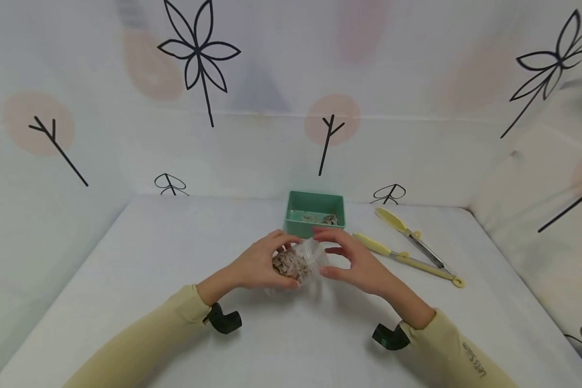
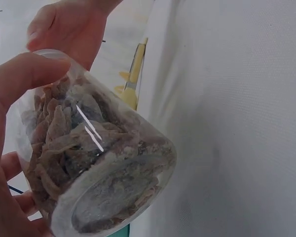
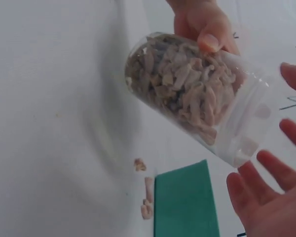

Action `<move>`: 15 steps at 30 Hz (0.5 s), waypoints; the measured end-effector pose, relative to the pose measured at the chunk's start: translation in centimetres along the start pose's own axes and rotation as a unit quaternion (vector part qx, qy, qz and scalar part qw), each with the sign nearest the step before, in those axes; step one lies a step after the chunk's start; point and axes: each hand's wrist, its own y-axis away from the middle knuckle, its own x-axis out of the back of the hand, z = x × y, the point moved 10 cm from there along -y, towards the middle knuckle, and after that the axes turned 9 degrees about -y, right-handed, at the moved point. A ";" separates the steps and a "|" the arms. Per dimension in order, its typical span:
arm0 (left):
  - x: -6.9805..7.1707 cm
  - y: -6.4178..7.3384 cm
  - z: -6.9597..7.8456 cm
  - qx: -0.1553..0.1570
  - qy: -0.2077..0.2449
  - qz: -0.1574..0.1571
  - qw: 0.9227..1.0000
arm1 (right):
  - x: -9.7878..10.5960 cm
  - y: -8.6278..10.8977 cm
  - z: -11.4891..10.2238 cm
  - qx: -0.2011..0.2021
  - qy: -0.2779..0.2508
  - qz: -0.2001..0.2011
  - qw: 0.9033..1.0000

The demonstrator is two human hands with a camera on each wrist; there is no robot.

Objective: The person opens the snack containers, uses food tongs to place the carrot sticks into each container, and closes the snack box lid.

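My left hand [image 1: 261, 265] grips a clear plastic jar [image 3: 187, 89] around its side, thumb on the near side. Pale brown dried strips [image 1: 290, 265] fill much of the jar, which is tilted with its threaded mouth toward the right. No lid shows on the mouth. My right hand [image 1: 361, 264] is beside the mouth, fingers spread and slightly bent; whether a fingertip touches the rim I cannot tell. Just behind the hands stands a green rectangular box [image 1: 315, 201] with a few of the strips inside.
Yellow-handled metal tongs [image 1: 424, 247] lie spread at the right, beyond my right hand. A few loose strips [image 3: 146, 210] lie on the white tabletop [image 1: 199, 231] beside the green box. A patterned cloth [image 1: 262, 151] hangs behind the table.
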 end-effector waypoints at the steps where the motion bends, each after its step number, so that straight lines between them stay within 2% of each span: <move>1: -0.1 0.0 0.0 0.000 0.003 -0.005 1.000 | -0.1 0.0 -0.3 0.011 -0.014 -0.015 1.000; 4: -0.2 -0.1 0.0 0.000 0.013 -0.018 1.000 | -0.7 0.1 -0.9 0.033 -0.039 -0.062 0.997; 8: -0.2 -0.1 0.0 0.000 0.023 -0.023 0.999 | -1.1 0.1 -1.1 0.037 -0.053 -0.100 0.993; 11: -0.1 -0.1 0.2 -0.004 0.024 -0.017 1.000 | -1.0 0.0 -0.9 0.030 -0.054 -0.100 0.993; 15: 0.3 -0.1 0.3 -0.005 0.013 0.006 1.000 | -0.5 -0.2 -0.3 0.008 -0.028 -0.062 0.998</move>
